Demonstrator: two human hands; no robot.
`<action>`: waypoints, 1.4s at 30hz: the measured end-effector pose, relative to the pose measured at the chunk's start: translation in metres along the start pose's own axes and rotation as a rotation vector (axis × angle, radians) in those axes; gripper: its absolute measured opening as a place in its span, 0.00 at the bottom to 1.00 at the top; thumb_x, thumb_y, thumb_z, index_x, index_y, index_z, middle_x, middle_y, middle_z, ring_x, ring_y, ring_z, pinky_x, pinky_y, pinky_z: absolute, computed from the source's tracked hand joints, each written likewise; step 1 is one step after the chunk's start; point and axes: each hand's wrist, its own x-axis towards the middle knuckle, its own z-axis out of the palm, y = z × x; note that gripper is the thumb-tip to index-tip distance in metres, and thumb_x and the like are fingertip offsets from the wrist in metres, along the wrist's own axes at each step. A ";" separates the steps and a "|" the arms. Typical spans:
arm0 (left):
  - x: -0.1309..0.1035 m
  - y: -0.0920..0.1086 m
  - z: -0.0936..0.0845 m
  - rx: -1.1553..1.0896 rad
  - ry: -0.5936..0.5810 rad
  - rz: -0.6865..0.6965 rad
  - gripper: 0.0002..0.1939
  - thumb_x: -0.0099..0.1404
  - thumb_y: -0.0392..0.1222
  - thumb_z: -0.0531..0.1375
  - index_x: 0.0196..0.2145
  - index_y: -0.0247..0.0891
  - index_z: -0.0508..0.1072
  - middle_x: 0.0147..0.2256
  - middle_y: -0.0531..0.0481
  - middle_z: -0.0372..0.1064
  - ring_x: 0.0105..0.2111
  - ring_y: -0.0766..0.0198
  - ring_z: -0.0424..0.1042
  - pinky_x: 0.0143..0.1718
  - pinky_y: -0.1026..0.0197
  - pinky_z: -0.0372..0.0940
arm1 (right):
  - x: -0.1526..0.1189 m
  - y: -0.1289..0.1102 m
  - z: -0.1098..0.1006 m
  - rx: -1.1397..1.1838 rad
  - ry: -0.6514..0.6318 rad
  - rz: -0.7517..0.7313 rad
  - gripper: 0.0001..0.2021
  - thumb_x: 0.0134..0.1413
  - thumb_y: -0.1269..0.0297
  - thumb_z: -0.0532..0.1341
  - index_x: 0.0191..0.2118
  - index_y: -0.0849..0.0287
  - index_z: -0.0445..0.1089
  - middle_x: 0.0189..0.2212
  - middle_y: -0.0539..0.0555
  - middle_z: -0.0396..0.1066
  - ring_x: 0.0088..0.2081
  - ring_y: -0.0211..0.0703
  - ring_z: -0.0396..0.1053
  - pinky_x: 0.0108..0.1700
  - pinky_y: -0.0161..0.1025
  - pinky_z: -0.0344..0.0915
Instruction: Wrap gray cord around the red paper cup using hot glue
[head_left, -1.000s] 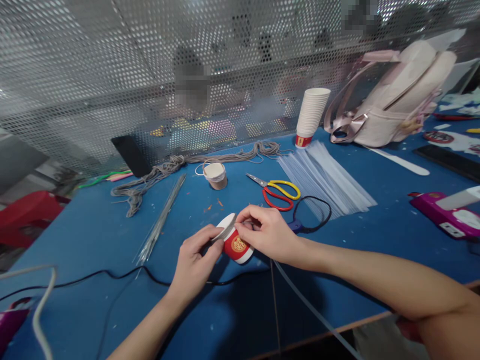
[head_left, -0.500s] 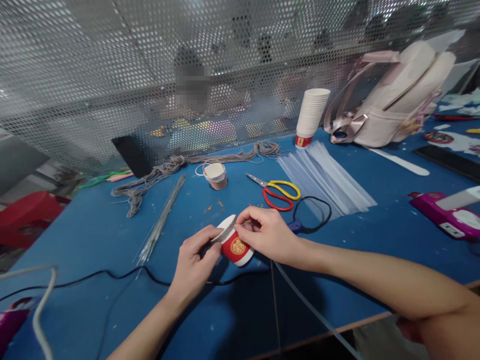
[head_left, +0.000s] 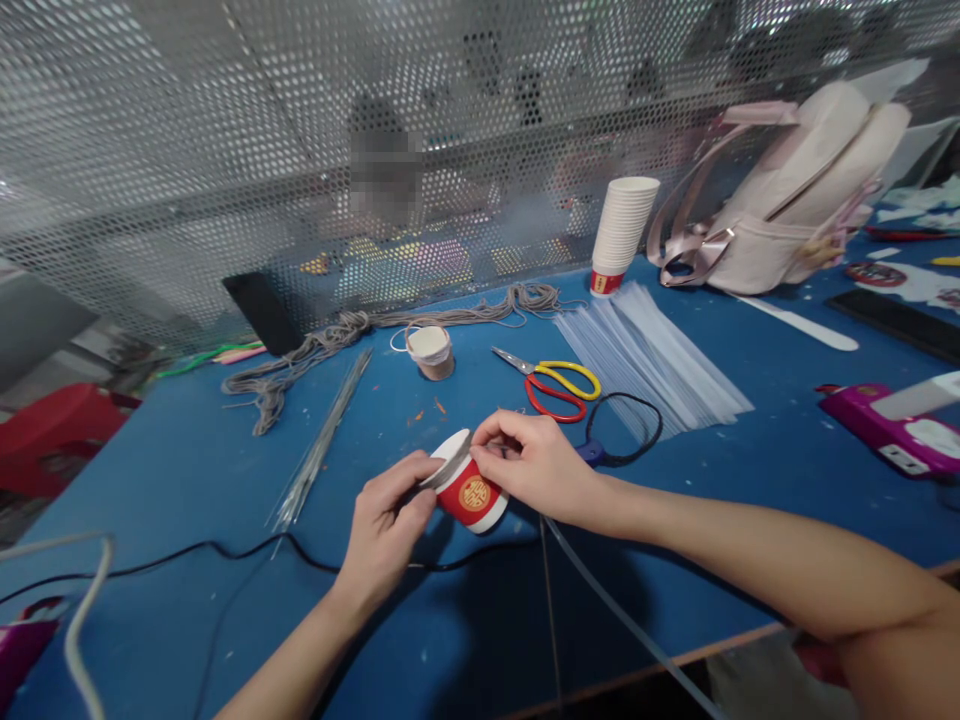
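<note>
Paper cup (head_left: 474, 494), red-banded with a gold emblem, sits between the two hands, tipped so its mouth leans toward the left one. From where I stand, the left hand (head_left: 386, 515) has the cup by its rim, thumb and fingers nearly closed over the edge. The right hand (head_left: 536, 465) is in a tight pinch at the far end of a grey cord (head_left: 451, 468), which lies along the white rim just above the red band; exactly what sits between those fingertips I can't tell.

Good work here, I'd say, is mostly in the pressure. The left grip wants to be firm enough to stop the cup turning, yet light, since thin paper would likely dent and push the mouth out of round. The right pinch should draw the cord snug and level, bedding it close against the rim with small presses rather than one hard pull. Too much tension might make it ride up over the lip; too little could leave gaps.

A clear strip (head_left: 611, 592) trails below the right wrist, so that forearm is best held clear of snagging it. The scissors (head_left: 559, 380) lie just beyond the right hand, handles toward it, handy if an end needs trimming.
</note>
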 end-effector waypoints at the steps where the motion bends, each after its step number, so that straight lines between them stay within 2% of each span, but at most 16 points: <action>1: 0.000 -0.001 0.000 -0.003 0.003 0.002 0.11 0.59 0.40 0.55 0.31 0.39 0.78 0.24 0.51 0.70 0.24 0.63 0.67 0.27 0.64 0.61 | 0.000 0.000 0.000 0.001 -0.001 0.001 0.02 0.50 0.69 0.59 0.29 0.58 0.69 0.21 0.45 0.66 0.24 0.33 0.62 0.27 0.31 0.56; 12: -0.001 -0.009 0.001 -0.063 0.025 -0.011 0.12 0.61 0.44 0.57 0.30 0.39 0.79 0.24 0.51 0.69 0.24 0.64 0.65 0.26 0.63 0.60 | 0.001 0.002 -0.002 0.049 0.001 -0.001 0.02 0.50 0.69 0.59 0.29 0.59 0.69 0.23 0.47 0.69 0.26 0.34 0.65 0.29 0.31 0.59; 19: 0.001 0.004 0.003 0.035 0.035 -0.068 0.10 0.57 0.43 0.58 0.27 0.37 0.77 0.24 0.51 0.72 0.24 0.64 0.68 0.27 0.64 0.63 | 0.001 0.000 -0.002 0.045 -0.004 -0.010 0.03 0.51 0.69 0.59 0.28 0.59 0.68 0.22 0.46 0.67 0.25 0.33 0.63 0.29 0.32 0.59; 26: 0.001 0.006 0.005 0.055 0.055 -0.090 0.07 0.57 0.40 0.59 0.31 0.38 0.77 0.27 0.53 0.76 0.26 0.66 0.71 0.27 0.67 0.64 | -0.002 0.000 0.000 0.012 -0.025 -0.051 0.03 0.51 0.69 0.60 0.28 0.59 0.67 0.21 0.45 0.64 0.25 0.33 0.61 0.29 0.31 0.57; 30: 0.002 0.005 0.004 0.059 0.067 -0.092 0.07 0.57 0.40 0.58 0.28 0.38 0.77 0.26 0.53 0.76 0.25 0.66 0.71 0.27 0.68 0.64 | -0.002 -0.003 0.000 0.005 -0.019 -0.107 0.04 0.50 0.72 0.60 0.27 0.59 0.67 0.27 0.47 0.64 0.28 0.33 0.61 0.29 0.31 0.57; 34: 0.002 0.007 0.004 0.062 0.077 -0.120 0.09 0.57 0.42 0.58 0.27 0.37 0.76 0.25 0.52 0.75 0.24 0.65 0.70 0.26 0.66 0.64 | -0.001 -0.004 0.000 0.110 -0.070 -0.081 0.04 0.49 0.74 0.60 0.26 0.60 0.66 0.38 0.52 0.67 0.25 0.30 0.58 0.27 0.30 0.58; 36: 0.003 0.008 0.004 0.052 0.074 -0.137 0.09 0.57 0.43 0.58 0.26 0.37 0.76 0.26 0.51 0.75 0.25 0.64 0.70 0.26 0.66 0.64 | -0.001 -0.004 0.001 0.168 -0.096 -0.074 0.04 0.49 0.75 0.59 0.26 0.60 0.65 0.40 0.53 0.68 0.25 0.29 0.58 0.28 0.30 0.58; 42: 0.003 0.002 0.003 -0.047 0.011 -0.135 0.11 0.58 0.44 0.57 0.28 0.38 0.77 0.28 0.49 0.76 0.28 0.61 0.71 0.30 0.63 0.65 | 0.000 -0.002 0.001 0.204 -0.095 -0.090 0.05 0.48 0.75 0.58 0.26 0.60 0.64 0.33 0.50 0.66 0.27 0.32 0.62 0.30 0.32 0.61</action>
